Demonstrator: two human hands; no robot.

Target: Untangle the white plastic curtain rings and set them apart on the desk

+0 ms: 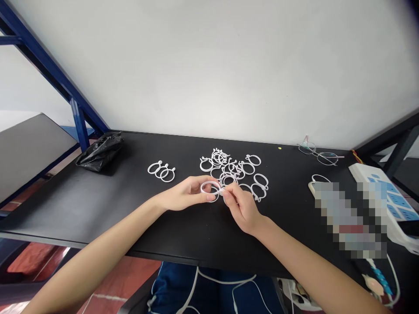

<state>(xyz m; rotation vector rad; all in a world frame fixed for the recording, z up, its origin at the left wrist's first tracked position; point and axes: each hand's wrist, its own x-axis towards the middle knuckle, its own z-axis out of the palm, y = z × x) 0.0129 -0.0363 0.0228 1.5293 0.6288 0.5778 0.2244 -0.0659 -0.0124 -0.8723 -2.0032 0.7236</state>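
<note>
A white plastic curtain ring is held up just above the black table. My left hand is closed around its left side, with the thumb below and the fingers behind. At the ring's right end, the fingertips of my right hand pinch the small eyelet piece; its details are too small to make out. Behind and under my hands lies a loose pile of similar white rings, some overlapping. Farther left, three more rings lie together in an overlapping row.
A crumpled black plastic bag lies at the table's back left. Eyeglasses rest at the back right, near a white power strip and a phone with a cable. White cables hang over my lap below the front edge.
</note>
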